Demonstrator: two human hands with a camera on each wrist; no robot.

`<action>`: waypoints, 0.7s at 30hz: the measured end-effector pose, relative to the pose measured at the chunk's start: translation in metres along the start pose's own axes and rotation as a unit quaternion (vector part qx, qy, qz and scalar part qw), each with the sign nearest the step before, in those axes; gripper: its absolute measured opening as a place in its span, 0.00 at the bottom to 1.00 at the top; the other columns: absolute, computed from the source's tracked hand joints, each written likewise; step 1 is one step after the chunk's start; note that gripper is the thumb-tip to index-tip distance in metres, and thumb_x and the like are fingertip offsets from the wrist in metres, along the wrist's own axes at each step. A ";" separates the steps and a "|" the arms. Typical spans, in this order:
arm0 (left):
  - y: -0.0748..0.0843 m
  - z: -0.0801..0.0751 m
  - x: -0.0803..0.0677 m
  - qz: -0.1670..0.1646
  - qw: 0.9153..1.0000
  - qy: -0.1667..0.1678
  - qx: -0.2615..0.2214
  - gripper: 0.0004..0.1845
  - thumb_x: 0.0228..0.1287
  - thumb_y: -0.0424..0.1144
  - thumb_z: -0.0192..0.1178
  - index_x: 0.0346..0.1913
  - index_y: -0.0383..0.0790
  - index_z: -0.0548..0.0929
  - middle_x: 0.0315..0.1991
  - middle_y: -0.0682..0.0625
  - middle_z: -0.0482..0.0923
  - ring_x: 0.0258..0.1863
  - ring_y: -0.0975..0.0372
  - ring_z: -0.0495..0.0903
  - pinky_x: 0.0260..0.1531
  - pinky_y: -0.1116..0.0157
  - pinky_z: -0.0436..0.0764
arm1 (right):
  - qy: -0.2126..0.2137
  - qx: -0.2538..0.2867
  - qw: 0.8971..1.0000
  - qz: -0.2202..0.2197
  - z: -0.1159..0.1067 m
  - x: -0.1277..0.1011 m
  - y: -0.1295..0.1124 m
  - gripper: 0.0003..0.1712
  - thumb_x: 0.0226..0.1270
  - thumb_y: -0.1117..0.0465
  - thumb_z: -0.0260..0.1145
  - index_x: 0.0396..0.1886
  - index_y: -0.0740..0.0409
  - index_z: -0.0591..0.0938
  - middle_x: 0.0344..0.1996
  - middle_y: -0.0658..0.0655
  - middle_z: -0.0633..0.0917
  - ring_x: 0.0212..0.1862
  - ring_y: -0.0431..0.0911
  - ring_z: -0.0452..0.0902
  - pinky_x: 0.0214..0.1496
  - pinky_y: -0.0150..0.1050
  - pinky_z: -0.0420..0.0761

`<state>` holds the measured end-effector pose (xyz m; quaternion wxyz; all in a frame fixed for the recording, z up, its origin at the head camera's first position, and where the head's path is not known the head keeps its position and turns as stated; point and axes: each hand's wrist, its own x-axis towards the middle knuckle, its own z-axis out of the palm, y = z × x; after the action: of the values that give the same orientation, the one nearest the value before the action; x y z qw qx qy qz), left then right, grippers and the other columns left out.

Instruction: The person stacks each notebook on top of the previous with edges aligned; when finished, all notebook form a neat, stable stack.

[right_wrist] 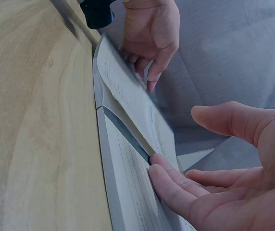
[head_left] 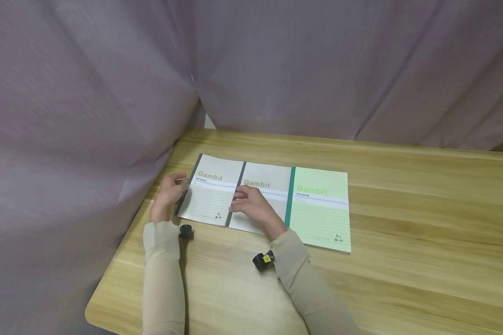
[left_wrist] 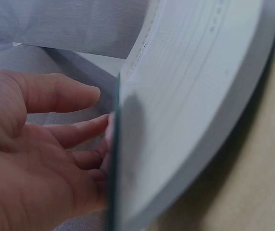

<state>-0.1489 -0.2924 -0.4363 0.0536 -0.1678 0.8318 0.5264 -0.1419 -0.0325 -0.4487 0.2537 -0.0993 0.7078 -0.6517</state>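
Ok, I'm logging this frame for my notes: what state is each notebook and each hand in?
Left grey notebook: cover edge lifted off the table.
Middle grey notebook: flat, closed.
Green notebook: flat, closed, untouched.
Left hand: fingers lifting the left notebook's spine edge.
Right hand: fingers resting on the middle notebook.

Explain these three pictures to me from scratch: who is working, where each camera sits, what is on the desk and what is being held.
No machine here: a person works with bare hands, wearing a camera on the head and one on each wrist. The wide picture is the head view. Three Gambit notebooks lie side by side on the wooden table. The left hand lifts the spine edge of the left grey notebook; the left wrist picture shows its fingers against that raised edge. The right hand rests on the middle grey notebook; the right wrist picture shows its fingers at that book's dark spine. The green notebook lies untouched.
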 end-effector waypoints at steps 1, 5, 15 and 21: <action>0.000 0.000 0.000 0.004 1.000 -0.001 -0.004 0.28 0.66 0.23 0.50 0.70 0.20 0.66 0.63 0.27 0.71 0.57 0.47 0.72 0.58 0.57 0.73 | 0.000 0.000 1.000 0.001 0.000 0.000 0.000 0.42 0.60 0.73 0.68 0.73 0.76 0.62 0.64 0.71 0.74 0.60 0.60 0.77 0.60 0.42 0.79; 0.000 0.001 0.000 0.010 1.000 -0.012 -0.018 0.32 0.57 0.17 0.51 0.68 0.20 0.68 0.59 0.29 0.72 0.52 0.50 0.71 0.53 0.60 0.73 | -0.002 0.001 1.000 0.005 0.000 0.001 0.000 0.43 0.59 0.73 0.69 0.73 0.76 0.62 0.64 0.71 0.74 0.60 0.60 0.78 0.59 0.42 0.80; -0.005 0.001 0.006 -0.022 0.998 -0.031 -0.054 0.35 0.63 0.20 0.50 0.74 0.30 0.60 0.61 0.30 0.71 0.48 0.51 0.75 0.45 0.61 0.76 | -0.001 -0.004 1.000 0.007 0.000 0.007 -0.001 0.43 0.59 0.73 0.69 0.73 0.74 0.62 0.64 0.70 0.74 0.60 0.60 0.78 0.58 0.41 0.80; -0.009 0.000 0.006 -0.028 0.995 -0.006 -0.093 0.35 0.61 0.18 0.48 0.73 0.28 0.61 0.59 0.30 0.73 0.39 0.58 0.78 0.35 0.66 0.78 | -0.007 0.000 1.000 -0.001 0.004 0.009 0.003 0.42 0.59 0.73 0.68 0.72 0.76 0.62 0.64 0.72 0.74 0.60 0.61 0.77 0.58 0.41 0.80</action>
<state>-0.1511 -0.2977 -0.4455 0.0578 -0.1916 0.7741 0.6006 -0.1478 -0.0397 -0.4536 0.2583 -0.1045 0.7062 -0.6508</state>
